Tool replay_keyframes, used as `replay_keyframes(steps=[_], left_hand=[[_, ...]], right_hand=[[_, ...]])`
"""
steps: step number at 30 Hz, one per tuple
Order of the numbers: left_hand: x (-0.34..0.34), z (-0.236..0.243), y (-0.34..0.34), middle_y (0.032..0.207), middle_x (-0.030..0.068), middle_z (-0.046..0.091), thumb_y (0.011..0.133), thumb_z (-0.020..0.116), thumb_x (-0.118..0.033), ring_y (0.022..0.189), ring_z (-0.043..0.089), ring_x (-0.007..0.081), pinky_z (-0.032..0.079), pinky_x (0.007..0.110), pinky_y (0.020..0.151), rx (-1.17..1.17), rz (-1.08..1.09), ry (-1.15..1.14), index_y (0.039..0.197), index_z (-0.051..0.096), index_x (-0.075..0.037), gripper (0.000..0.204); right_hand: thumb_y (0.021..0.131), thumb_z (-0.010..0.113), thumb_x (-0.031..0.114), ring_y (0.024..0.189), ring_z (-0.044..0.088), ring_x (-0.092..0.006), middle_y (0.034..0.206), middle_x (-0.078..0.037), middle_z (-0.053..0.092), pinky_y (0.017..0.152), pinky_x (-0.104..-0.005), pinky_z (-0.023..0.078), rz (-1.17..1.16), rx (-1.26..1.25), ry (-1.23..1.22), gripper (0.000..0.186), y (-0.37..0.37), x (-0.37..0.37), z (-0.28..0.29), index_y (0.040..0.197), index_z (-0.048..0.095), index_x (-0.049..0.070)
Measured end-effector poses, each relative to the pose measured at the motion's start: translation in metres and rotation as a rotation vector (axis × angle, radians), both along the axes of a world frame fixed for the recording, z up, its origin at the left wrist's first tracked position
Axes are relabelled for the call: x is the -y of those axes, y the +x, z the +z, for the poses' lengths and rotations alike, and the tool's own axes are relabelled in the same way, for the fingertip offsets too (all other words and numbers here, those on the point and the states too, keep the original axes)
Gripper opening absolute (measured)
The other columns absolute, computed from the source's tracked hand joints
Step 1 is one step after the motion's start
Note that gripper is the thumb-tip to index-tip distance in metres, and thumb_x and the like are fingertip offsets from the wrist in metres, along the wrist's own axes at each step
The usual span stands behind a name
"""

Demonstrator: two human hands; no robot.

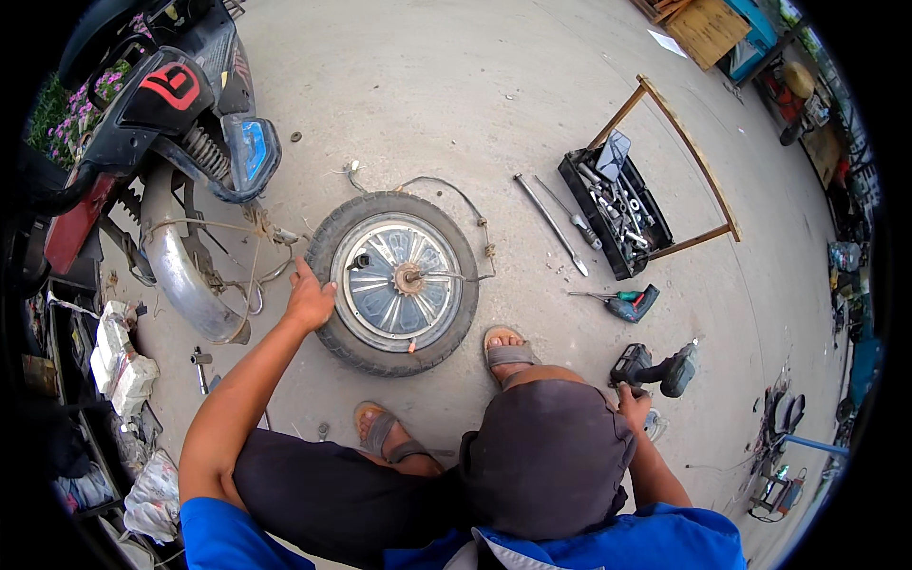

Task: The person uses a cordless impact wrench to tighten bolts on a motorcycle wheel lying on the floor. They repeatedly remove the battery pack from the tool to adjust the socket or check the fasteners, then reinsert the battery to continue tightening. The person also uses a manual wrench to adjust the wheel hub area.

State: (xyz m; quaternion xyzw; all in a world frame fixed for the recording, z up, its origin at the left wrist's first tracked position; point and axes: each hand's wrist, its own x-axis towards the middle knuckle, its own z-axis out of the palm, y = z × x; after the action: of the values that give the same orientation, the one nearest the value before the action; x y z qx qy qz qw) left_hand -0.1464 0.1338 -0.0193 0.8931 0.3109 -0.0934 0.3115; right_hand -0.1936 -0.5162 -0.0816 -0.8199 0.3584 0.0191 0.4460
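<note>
A motor wheel (391, 281) with a black tyre lies flat on the ground in front of me, its silver hub and toothed centre facing up. From its axle runs a cable, with a loop of dark wire past the far rim. My left hand (311, 300) grips the tyre's left edge, thumb on the sidewall. Down at the right, beside my knee, my right hand (635, 408) is closed at a small dark thing I cannot make out. Touching or just beyond it lies a black cordless drill (673, 369); the knee partly hides that hand.
A part-stripped scooter (180, 114) with a silver fender stands at the left. Right of the wheel are a long metal bar (551, 226), a screwdriver (581, 226), an open toolbox (617, 223) full of sockets, a wooden frame (689, 161) and a green-black tool (635, 302).
</note>
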Motion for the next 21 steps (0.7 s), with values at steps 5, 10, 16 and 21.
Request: replay_keyframes(steps=[5,10,16,21], left_hand=[[0.009,0.009,0.01,0.152,0.0387,0.021,0.092,0.064,-0.021,0.141,0.031,0.0473,0.028,0.042,0.117,-0.039,0.012,-0.046,0.152,-0.001,0.008,0.093],[-0.003,0.004,-0.002,0.15,0.0406,0.023,0.092,0.064,-0.02,0.138,0.035,0.0494,0.031,0.043,0.116,-0.024,0.006,-0.023,0.151,-0.004,0.009,0.095],[0.013,0.015,0.007,0.149,0.0408,0.025,0.092,0.063,-0.023,0.137,0.037,0.0498,0.031,0.043,0.115,-0.076,-0.008,-0.055,0.151,-0.007,0.01,0.097],[0.002,0.005,-0.005,0.144,0.0427,0.028,0.092,0.065,-0.023,0.13,0.043,0.0528,0.036,0.046,0.112,-0.051,0.017,0.008,0.15,-0.006,0.01,0.098]], right_hand=[[0.08,0.083,0.035,0.106,0.057,-0.0191,0.129,-0.011,0.054,0.093,-0.0348,0.048,-0.037,0.231,-0.049,0.077,0.005,0.065,-0.044,0.137,0.047,-0.001],[0.086,0.077,0.038,0.116,0.054,-0.0164,0.127,-0.006,0.057,0.104,-0.0326,0.04,-0.202,0.428,0.063,0.067,0.042,0.044,-0.048,0.137,0.053,0.004],[0.087,0.073,0.022,0.094,0.063,-0.0171,0.102,-0.005,0.066,0.09,-0.0347,0.051,-0.374,0.387,0.238,0.028,0.058,0.079,-0.049,0.106,0.065,0.003],[0.077,0.073,0.007,0.087,0.061,-0.0171,0.095,-0.003,0.063,0.081,-0.033,0.049,0.038,0.343,0.214,0.024,0.087,-0.007,0.018,0.1,0.066,0.005]])
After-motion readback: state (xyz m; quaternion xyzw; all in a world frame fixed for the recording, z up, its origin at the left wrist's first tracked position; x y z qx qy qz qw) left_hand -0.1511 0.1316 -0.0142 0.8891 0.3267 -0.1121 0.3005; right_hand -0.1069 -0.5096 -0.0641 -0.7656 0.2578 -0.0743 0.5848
